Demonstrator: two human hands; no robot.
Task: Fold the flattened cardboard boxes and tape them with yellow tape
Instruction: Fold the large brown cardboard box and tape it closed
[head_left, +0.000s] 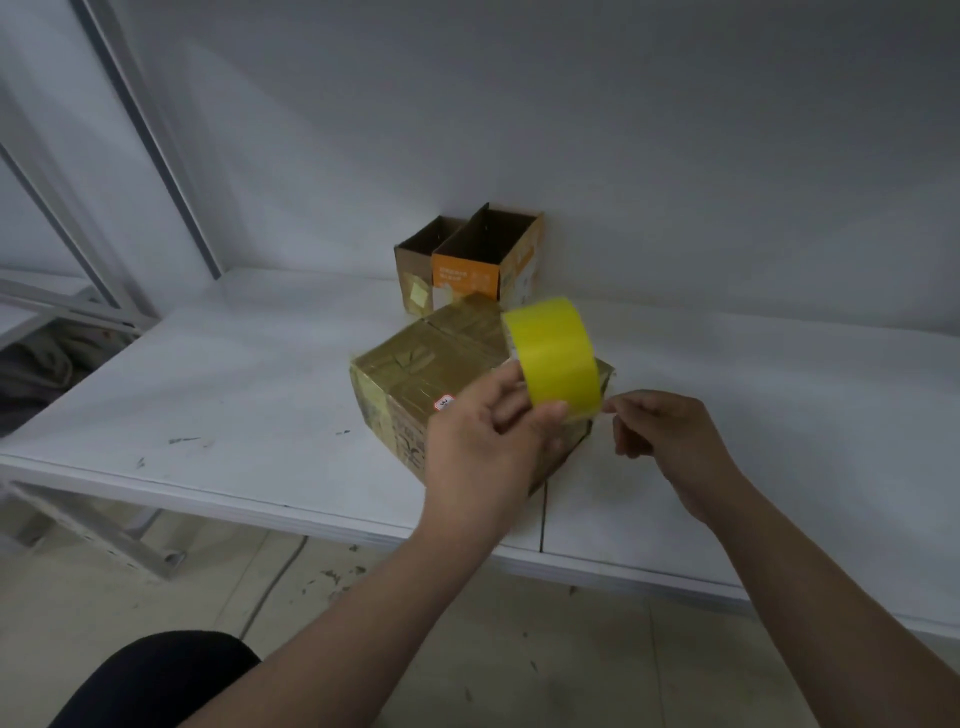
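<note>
A closed cardboard box (415, 374), its top covered in strips of yellowish tape, sits on the white table (234, 395). My left hand (483, 436) holds a roll of yellow tape (556, 353) upright just above the box's near right corner, thumb on the roll's lower edge. My right hand (660, 426) is beside the roll and pinches the loose end of the tape at the roll's lower right. A small white and red sticker (444, 402) shows on the box top next to my left hand.
Two open-topped cartons stand against the back wall, a brown one (415, 260) and an orange-fronted one (488, 260). A metal rack frame (104, 208) rises at the left. The table's front edge runs below my wrists; my dark-clad knee (156, 675) is at the bottom left.
</note>
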